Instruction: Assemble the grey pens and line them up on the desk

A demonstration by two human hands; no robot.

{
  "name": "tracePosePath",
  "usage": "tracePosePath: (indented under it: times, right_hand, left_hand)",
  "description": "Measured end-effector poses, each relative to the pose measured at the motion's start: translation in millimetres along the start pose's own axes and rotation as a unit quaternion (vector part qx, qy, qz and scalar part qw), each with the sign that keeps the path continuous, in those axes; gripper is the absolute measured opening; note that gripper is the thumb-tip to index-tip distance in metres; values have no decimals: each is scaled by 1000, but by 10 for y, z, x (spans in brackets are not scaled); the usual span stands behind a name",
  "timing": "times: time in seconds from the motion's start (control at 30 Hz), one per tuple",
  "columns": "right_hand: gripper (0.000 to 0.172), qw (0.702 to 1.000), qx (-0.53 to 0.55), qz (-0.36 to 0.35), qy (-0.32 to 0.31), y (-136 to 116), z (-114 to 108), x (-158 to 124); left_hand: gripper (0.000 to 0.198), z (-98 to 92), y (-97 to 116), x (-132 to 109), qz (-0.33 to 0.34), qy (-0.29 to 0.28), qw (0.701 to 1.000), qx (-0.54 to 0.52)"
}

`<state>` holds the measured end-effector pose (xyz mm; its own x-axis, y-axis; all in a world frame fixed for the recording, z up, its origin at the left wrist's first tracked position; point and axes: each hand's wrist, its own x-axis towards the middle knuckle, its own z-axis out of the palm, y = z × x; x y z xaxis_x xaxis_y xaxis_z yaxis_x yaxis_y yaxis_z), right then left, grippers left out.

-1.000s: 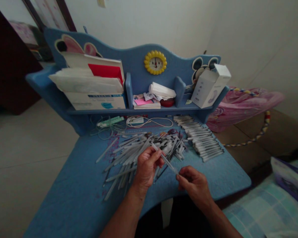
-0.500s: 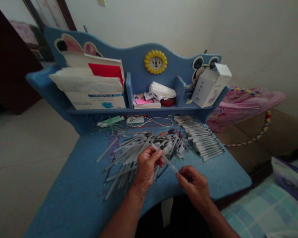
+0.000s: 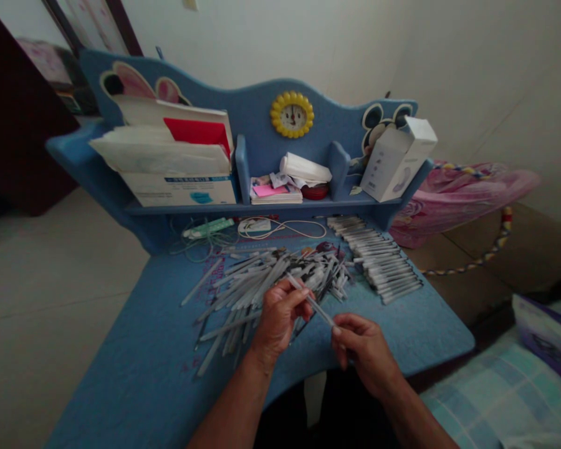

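A clear pen barrel [image 3: 321,310] slants between my two hands above the desk's front edge. My left hand [image 3: 284,308] pinches its upper part between thumb and fingers. At the lower end, the fingertips of my right hand [image 3: 359,342] are closed on the same barrel. Behind my left hand lies a loose pile of pen parts [image 3: 247,284], mostly clear barrels with some dark pieces, pointing in different directions. To the right, pens [image 3: 386,262] with dark ends lie side by side in a long row. Whether anything sits inside the held barrel is too small to tell.
The blue desk [image 3: 135,349] carries a shelf with a box of papers [image 3: 182,190], a yellow clock [image 3: 292,115] and a white box [image 3: 397,162]. A looped white cable [image 3: 303,229] lies under the shelf. A checkered bed cover [image 3: 495,380] is at right.
My right hand's fingers have shifted their hold at the barrel's lower end, and the hand has turned slightly. The left hand and the barrel have moved a little to the right.
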<state>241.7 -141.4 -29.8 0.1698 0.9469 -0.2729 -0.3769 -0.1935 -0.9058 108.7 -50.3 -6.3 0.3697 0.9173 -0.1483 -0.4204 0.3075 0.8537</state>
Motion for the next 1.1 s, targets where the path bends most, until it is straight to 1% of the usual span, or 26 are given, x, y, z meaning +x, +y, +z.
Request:
tracePosePath:
  times: [0.07, 0.13, 0.3, 0.4, 0.57, 0.8, 0.97, 1.1]
  right_hand:
    - [25, 999, 22, 21, -27, 15, -2, -11]
    - [25, 998, 37, 24, -36, 24, 5, -23]
    - [26, 994, 100, 20, -33, 31, 17, -30]
    - [27, 991, 127, 21, -33, 43, 22, -22]
    - [27, 990, 139, 1, -6, 53, 79, -1]
    - [26, 991, 137, -7, 4, 63, 131, 24]
    - [25, 992, 130, -2, -10, 91, 137, 7]
    - [25, 990, 139, -2, -18, 78, 187, 13]
  left_hand:
    - [14, -10, -7, 0, -4, -15, 1000, 11]
    - [13, -21, -8, 3, -12, -25, 999, 20]
    - [14, -45, 22, 11, -43, -41, 997, 44]
    - [14, -49, 34, 9, -40, -49, 997, 46]
    - [14, -46, 22, 11, -26, -43, 998, 43]
    - [16, -72, 13, 17, -21, -36, 998, 56]
    - [16, -75, -1, 18, -25, -40, 997, 65]
    - [16, -76, 1, 33, -21, -41, 997, 56]
